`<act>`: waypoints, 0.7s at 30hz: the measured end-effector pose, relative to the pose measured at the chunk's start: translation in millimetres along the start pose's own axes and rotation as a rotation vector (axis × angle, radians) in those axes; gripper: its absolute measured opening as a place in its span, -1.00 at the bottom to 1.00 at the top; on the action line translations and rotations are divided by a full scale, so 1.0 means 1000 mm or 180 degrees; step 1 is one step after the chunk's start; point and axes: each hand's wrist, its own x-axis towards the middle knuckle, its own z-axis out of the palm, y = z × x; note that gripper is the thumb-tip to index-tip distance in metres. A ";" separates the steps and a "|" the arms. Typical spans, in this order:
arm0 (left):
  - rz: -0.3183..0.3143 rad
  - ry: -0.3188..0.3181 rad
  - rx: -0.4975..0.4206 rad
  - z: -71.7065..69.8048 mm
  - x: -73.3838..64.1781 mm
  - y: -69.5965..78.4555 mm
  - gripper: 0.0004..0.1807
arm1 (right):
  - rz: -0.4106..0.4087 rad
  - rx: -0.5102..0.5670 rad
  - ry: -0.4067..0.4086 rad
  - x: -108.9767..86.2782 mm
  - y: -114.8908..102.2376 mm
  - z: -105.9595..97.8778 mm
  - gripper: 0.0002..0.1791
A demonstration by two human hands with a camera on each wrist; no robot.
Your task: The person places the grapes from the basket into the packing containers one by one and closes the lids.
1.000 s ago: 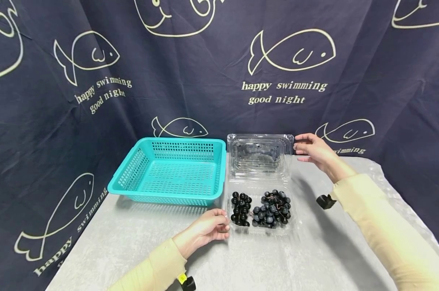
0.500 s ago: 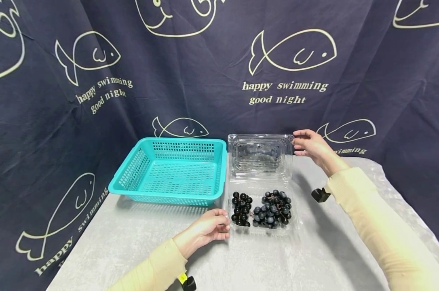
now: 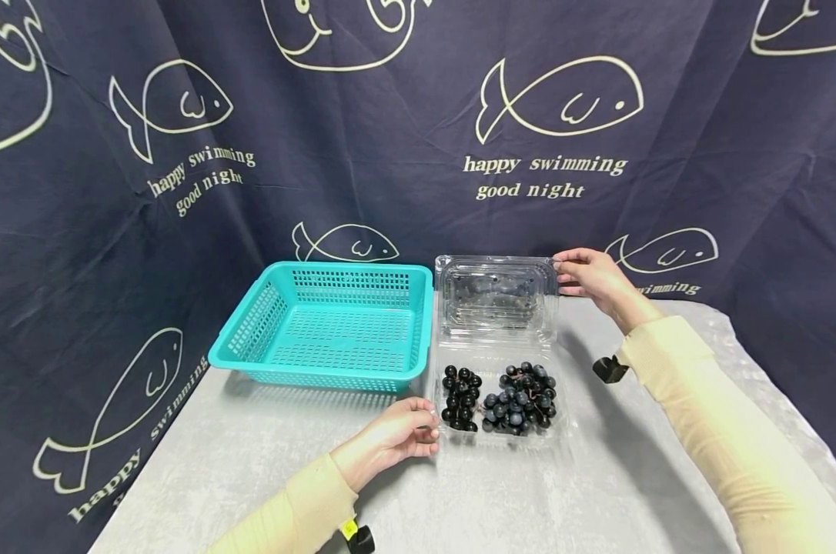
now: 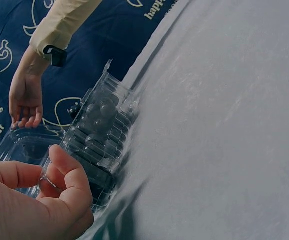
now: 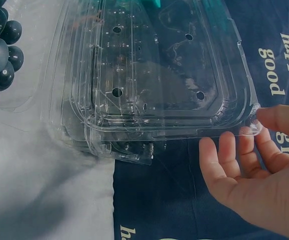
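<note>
A clear plastic clamshell box stands with its base [image 3: 560,422] on the table and its lid [image 3: 497,296] raised at the back. In the base lie a small bunch of dark grapes [image 3: 461,398] on the left and a larger bunch of grapes [image 3: 520,398] on the right. At the front left corner, my left hand [image 3: 393,435] pinches the base's rim; the left wrist view shows thumb and curled fingers [image 4: 67,175] on it. My right hand [image 3: 598,283] pinches the lid's upper right corner, with the thumb and a finger on its edge in the right wrist view.
A turquoise perforated plastic basket [image 3: 345,331] stands just left of the box. The grey table [image 3: 515,508] extends in front and to the right. Behind hangs a dark blue curtain [image 3: 418,131] with fish drawings, close to the raised lid.
My right hand has shifted up and slightly left along the lid's edge to its upper corner. The left hand stays at the base's rim, and the grapes keep their places.
</note>
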 end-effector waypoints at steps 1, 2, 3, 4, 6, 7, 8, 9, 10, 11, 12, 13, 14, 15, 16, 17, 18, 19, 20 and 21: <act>-0.0001 -0.0002 -0.0001 0.000 0.000 0.000 -0.77 | -0.0008 0.0029 -0.0011 0.000 0.000 0.000 -0.57; 0.0001 -0.0005 -0.0003 0.000 0.000 0.000 -0.77 | -0.0017 0.0057 -0.0017 -0.001 0.000 0.000 -0.59; 0.0002 -0.0004 -0.0006 0.000 0.000 0.000 -0.77 | -0.0026 0.0084 -0.0027 -0.001 0.000 -0.001 -0.60; 0.0004 -0.0002 -0.0007 0.000 0.000 0.000 -0.78 | -0.0036 0.0105 -0.0035 -0.001 0.000 -0.001 -0.62; 0.0007 -0.0002 -0.0016 0.000 0.000 0.000 -0.78 | -0.0060 0.0121 -0.0041 -0.002 0.000 -0.001 -0.64; 0.0009 -0.0001 -0.0018 0.000 0.000 0.000 -0.79 | -0.0073 0.0120 -0.0041 -0.002 0.000 -0.001 -0.65; 0.0012 0.0000 -0.0017 0.000 0.000 -0.001 -0.79 | -0.0089 0.0111 -0.0039 -0.003 0.000 -0.002 -0.66; 0.0012 0.0003 -0.0015 0.000 0.000 -0.001 -0.80 | -0.0109 0.0105 -0.0041 -0.003 0.001 -0.002 -0.68; 0.0016 0.0007 -0.0011 0.000 0.001 -0.001 -0.80 | -0.0127 0.0106 -0.0043 -0.004 0.001 -0.002 -0.69; 0.0017 0.0009 -0.0012 0.000 0.001 -0.001 -0.79 | -0.0144 0.0104 -0.0046 -0.004 0.001 -0.003 -0.71; 0.0017 0.0013 -0.0012 0.001 0.001 -0.001 -0.79 | -0.0159 0.0108 -0.0053 -0.005 0.001 -0.003 -0.72; 0.0019 0.0015 -0.0006 0.001 0.001 -0.001 -0.78 | -0.0172 0.0116 -0.0060 -0.006 0.001 -0.003 -0.73; 0.0020 0.0019 -0.0003 0.001 0.001 -0.001 -0.77 | -0.0183 0.0123 -0.0070 -0.006 0.001 -0.003 -0.74; 0.0021 0.0020 -0.0003 0.001 0.001 -0.001 -0.77 | -0.0189 0.0130 -0.0082 -0.007 0.001 -0.003 -0.75; 0.0021 0.0021 -0.0004 0.001 0.001 -0.001 -0.76 | -0.0187 0.0142 -0.0090 -0.007 0.001 -0.003 -0.75; 0.0021 0.0019 -0.0009 0.001 0.000 -0.001 -0.76 | -0.0185 0.0141 -0.0097 -0.008 0.001 -0.003 -0.75; 0.0020 0.0020 -0.0014 0.001 0.000 -0.001 -0.76 | -0.0182 0.0139 -0.0102 -0.008 0.001 -0.003 -0.76; 0.0016 0.0018 -0.0018 0.000 0.000 -0.001 -0.76 | -0.0181 0.0139 -0.0108 -0.009 0.000 -0.003 -0.76; 0.0014 0.0017 -0.0026 0.000 0.000 -0.001 -0.76 | -0.0184 0.0141 -0.0113 -0.009 0.000 -0.003 -0.75; 0.0014 0.0015 -0.0030 0.000 0.000 -0.001 -0.76 | -0.0187 0.0139 -0.0116 -0.010 0.000 -0.003 -0.75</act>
